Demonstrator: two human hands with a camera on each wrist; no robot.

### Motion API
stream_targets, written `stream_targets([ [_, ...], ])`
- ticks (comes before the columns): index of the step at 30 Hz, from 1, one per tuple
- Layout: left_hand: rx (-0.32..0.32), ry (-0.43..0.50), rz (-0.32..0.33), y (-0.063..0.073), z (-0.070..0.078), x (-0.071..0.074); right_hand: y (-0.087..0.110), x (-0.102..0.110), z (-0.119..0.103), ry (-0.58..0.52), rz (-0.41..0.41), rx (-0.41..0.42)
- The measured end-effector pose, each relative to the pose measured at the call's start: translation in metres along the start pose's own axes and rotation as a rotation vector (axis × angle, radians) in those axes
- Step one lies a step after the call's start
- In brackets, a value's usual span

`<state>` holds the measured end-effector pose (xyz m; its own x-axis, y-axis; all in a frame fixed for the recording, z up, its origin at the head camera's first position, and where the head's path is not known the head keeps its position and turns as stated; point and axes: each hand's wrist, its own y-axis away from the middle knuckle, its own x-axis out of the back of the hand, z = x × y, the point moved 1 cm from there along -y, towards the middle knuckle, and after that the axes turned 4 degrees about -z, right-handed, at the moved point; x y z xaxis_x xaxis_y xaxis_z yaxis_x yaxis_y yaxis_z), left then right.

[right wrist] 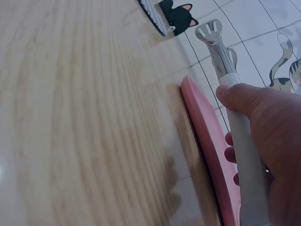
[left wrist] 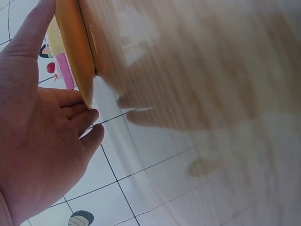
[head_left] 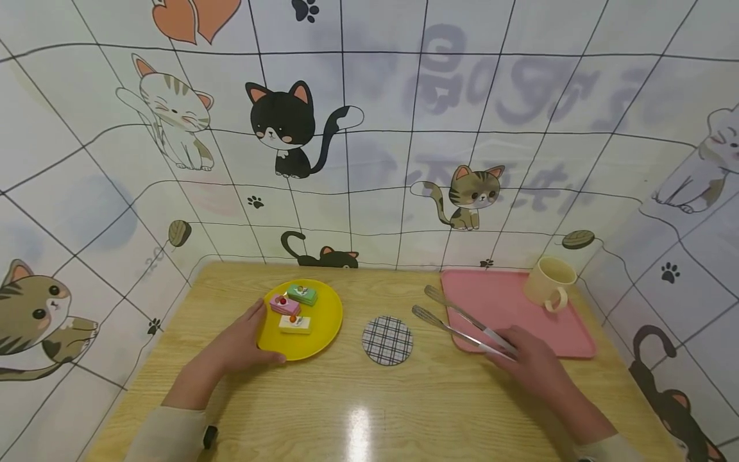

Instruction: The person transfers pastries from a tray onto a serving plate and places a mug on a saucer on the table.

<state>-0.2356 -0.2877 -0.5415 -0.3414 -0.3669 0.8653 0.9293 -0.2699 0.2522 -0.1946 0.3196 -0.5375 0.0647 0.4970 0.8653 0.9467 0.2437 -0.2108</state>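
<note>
On the left, a yellow plate (head_left: 327, 340) bears a green toy cake slice (head_left: 303, 294), a pink one (head_left: 285, 305) and a cream one (head_left: 295, 325) with a small orange-red ball on top. My left hand (head_left: 242, 343) grips the plate's left rim, thumb along the near edge and fingers at the far left side. In my right hand (head_left: 534, 362) are metal tongs (head_left: 462, 314) with pale handles, held above the near edge of the pink tray (head_left: 491, 292). Their slotted tips point up-left, stand apart and hold nothing.
A round checked coaster (head_left: 387, 341) lies on the wooden table (head_left: 369, 398) between plate and tray. At the tray's far right corner stands a pale yellow mug (head_left: 550, 283). Cat-patterned walls (head_left: 381, 128) close off the back and both sides.
</note>
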Motion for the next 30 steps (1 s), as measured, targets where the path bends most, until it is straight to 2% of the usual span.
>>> stream_targets([
  [8,-0.003,0.000,-0.001,-0.001,-0.001,-0.001,0.017,0.006,0.014,-0.048,0.044,-0.039],
  [16,0.005,0.013,-0.008,0.000,0.002,0.000,0.029,0.013,0.031,-0.039,-0.042,-0.161],
  [30,-0.003,0.009,-0.003,0.003,0.005,0.002,0.050,0.025,0.056,-0.029,-0.066,-0.220],
])
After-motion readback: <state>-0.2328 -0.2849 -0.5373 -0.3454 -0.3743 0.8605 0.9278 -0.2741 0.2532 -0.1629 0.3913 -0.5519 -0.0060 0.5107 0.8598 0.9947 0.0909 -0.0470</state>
